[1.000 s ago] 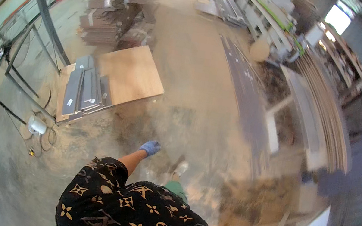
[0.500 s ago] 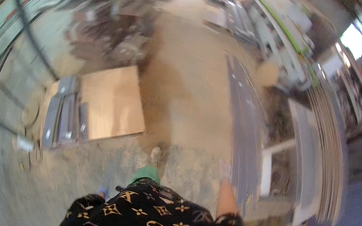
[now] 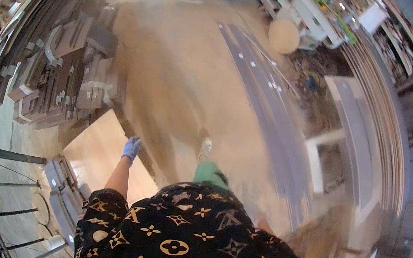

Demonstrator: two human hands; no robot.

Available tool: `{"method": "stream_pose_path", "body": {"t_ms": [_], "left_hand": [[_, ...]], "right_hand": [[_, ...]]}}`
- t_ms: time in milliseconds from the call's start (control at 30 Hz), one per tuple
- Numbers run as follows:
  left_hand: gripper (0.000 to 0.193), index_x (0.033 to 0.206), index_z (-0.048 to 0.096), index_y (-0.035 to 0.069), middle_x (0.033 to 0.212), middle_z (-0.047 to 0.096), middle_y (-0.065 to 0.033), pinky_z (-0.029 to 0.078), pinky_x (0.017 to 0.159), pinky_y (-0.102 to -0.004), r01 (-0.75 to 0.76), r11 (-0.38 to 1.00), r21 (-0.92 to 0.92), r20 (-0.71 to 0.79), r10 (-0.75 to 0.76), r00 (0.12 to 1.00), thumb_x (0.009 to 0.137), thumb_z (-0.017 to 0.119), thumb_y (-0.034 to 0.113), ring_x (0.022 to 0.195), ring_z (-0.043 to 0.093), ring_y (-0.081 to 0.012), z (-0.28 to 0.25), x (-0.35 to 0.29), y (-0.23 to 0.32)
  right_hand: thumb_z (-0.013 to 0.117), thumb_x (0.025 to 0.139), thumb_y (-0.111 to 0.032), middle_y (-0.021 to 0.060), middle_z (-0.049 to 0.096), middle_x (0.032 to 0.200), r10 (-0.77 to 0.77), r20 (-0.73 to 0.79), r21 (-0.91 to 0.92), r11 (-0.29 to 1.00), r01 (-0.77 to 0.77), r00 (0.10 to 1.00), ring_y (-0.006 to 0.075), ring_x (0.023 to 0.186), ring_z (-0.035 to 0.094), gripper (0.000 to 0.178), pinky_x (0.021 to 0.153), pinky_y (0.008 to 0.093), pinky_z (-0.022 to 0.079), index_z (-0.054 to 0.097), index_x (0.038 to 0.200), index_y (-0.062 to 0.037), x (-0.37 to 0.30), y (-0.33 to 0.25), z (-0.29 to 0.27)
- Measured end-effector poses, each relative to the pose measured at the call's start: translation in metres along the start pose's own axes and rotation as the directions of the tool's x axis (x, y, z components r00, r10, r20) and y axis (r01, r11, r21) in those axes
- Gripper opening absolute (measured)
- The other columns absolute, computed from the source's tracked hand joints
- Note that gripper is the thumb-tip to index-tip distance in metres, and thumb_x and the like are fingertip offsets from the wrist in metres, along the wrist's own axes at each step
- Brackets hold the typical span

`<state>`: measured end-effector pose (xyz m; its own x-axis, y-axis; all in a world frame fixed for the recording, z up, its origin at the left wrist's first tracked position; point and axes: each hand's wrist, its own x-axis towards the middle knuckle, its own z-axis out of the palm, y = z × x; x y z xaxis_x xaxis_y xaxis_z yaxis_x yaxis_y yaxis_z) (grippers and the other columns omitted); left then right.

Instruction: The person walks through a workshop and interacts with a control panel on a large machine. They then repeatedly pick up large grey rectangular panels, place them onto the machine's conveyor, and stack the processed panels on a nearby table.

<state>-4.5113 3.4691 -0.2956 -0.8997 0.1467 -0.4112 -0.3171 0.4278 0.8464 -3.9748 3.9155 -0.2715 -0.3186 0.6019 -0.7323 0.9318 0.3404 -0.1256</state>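
Observation:
My left hand [image 3: 131, 148], in a pale blue glove, swings out ahead of my body with its fingers curled in. Nothing shows in it. Below it in the picture lies a light plywood sheet [image 3: 95, 139], with no contact that I can make out. Dark grey panels [image 3: 61, 187] rest along the sheet's left part. Only a sliver of my right forearm [image 3: 264, 226] shows beside my patterned black shirt [image 3: 191, 233]; the right hand is hidden. One shoe [image 3: 206, 147] is stepping forward on the dusty floor.
Long grey strips [image 3: 268, 106] lie on the floor to the right, beside a white frame [image 3: 316, 161] and leaning boards [image 3: 379, 117]. Bundled brown panels [image 3: 65, 70] are stacked at left. A round tan disc [image 3: 284, 36] stands near a machine [image 3: 309, 11]. Metal bars [image 3: 5, 154] jut in at left.
I have walked forward and the view has turned. My left arm has swung forward into view; my right arm has dropped back, mostly out of sight. The panel stacks look closer.

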Motion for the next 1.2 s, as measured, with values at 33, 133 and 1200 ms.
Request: {"method": "stream_pose_path", "body": {"t_ms": [33,133,1200], "left_hand": [[0.029,0.099,0.058,0.001,0.092,0.061,-0.0119,0.043,0.077,-0.0291,-0.044,0.996,-0.083,-0.087,0.037,0.995,0.079,0.055,0.021,0.087,0.055,-0.0184,0.011,0.038,0.02],[0.031,0.102,0.056,0.002,0.099,0.059,-0.0134,0.042,0.08,-0.0301,-0.069,0.975,-0.211,-0.014,0.068,0.998,0.079,0.056,0.022,0.09,0.056,-0.0216,0.068,0.102,0.111],[0.037,0.109,0.053,0.004,0.108,0.056,-0.0148,0.042,0.084,-0.0347,0.088,0.987,-0.131,-0.289,-0.123,0.949,0.08,0.053,0.028,0.1,0.054,-0.0272,-0.103,1.042,0.451]], "right_hand": [[0.045,0.082,-0.038,0.015,0.057,0.099,0.011,0.021,-0.078,0.997,-0.01,1.0,0.0283,0.09,0.053,0.04,0.079,0.039,0.041,0.053,0.107,-0.007,0.021,-0.014,-0.023],[0.046,0.083,-0.036,0.0145,0.056,0.097,0.027,0.035,-0.187,0.982,-0.02,0.999,0.027,0.089,0.053,0.039,0.077,0.0389,0.041,0.053,0.105,-0.0046,0.098,-0.06,-0.066],[0.055,0.08,-0.022,0.0001,0.054,0.074,-0.331,0.086,-0.257,0.904,0.342,0.94,0.0122,0.067,0.05,0.019,0.061,0.0272,0.043,0.058,0.092,-0.0076,0.707,-1.115,-0.424]]}}
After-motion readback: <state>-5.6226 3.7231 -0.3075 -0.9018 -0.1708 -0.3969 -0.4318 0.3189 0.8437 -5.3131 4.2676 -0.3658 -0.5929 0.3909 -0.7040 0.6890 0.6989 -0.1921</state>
